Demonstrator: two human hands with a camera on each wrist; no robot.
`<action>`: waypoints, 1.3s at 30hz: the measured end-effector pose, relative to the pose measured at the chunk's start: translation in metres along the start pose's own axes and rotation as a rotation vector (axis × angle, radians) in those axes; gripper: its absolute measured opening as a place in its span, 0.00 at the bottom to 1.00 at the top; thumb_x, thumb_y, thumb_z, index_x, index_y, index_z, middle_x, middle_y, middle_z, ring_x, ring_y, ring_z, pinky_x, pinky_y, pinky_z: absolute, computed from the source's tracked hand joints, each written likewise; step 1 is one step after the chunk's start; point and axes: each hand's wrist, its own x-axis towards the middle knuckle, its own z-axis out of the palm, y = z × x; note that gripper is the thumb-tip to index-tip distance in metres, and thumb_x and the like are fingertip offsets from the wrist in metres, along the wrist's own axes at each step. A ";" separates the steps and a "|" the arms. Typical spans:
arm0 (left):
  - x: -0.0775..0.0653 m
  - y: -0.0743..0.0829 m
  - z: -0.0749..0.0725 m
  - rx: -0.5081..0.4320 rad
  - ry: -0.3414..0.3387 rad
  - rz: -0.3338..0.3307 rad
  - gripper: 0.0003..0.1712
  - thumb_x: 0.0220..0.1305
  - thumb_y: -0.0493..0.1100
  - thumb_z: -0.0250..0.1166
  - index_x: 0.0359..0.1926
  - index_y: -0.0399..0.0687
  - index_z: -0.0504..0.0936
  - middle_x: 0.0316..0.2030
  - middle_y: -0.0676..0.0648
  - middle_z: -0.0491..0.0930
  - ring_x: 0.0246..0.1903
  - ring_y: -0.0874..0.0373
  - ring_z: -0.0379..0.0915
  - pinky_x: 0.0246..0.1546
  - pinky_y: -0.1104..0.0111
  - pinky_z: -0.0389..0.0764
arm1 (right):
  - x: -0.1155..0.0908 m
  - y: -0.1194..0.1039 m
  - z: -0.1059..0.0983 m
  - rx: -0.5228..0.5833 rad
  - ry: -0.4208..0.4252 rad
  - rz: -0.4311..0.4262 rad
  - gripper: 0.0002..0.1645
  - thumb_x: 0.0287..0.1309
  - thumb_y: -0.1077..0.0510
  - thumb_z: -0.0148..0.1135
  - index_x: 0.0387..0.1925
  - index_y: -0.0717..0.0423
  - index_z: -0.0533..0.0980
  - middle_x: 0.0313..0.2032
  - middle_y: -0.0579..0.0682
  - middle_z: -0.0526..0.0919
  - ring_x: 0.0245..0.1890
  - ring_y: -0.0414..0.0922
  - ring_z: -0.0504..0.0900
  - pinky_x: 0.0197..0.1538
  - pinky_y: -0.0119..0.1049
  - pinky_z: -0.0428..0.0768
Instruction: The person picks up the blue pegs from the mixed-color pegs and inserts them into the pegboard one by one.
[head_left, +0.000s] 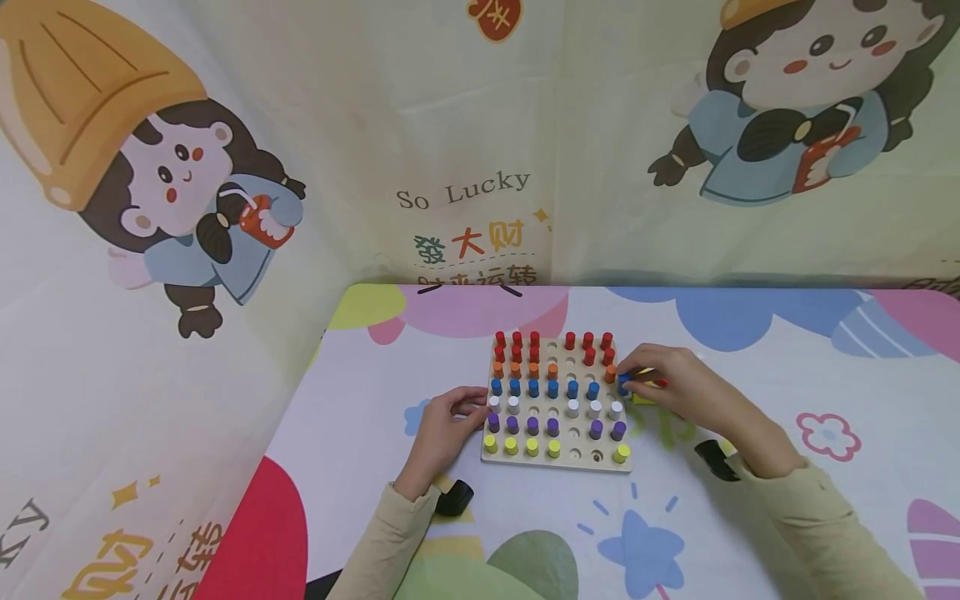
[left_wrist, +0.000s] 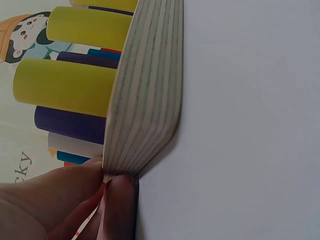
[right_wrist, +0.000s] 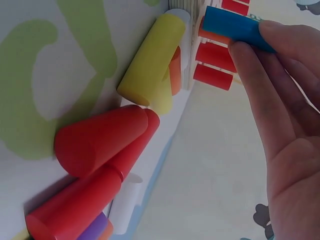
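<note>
A wooden pegboard [head_left: 555, 463] with rows of coloured pegs lies on the table. At its left edge my left hand [head_left: 447, 427] grips the board; in the left wrist view, the thumb and a finger [left_wrist: 121, 205] pinch it near a corner. My right hand [head_left: 686, 383] pinches a blue peg [right_wrist: 232, 27] between thumb and fingers, at the right end of the blue row. Whether its lower end is inside a hole cannot be told. Rows run red, orange, blue, white, purple and yellow, with some bare holes.
Right of the board, loose pegs lie on the table, mostly hidden by the right hand in the head view. The right wrist view shows a yellow peg [right_wrist: 152, 57], a red peg [right_wrist: 102, 142] and a white peg [right_wrist: 127, 205] among them. A printed cloth wall [head_left: 480, 150] stands behind.
</note>
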 end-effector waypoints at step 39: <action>0.001 -0.001 0.001 -0.014 -0.003 0.000 0.17 0.65 0.44 0.68 0.54 0.47 0.83 0.45 0.49 0.85 0.39 0.60 0.82 0.39 0.73 0.83 | 0.006 -0.003 0.010 0.026 -0.051 -0.035 0.13 0.53 0.66 0.72 0.41 0.53 0.83 0.39 0.43 0.84 0.40 0.41 0.83 0.46 0.38 0.85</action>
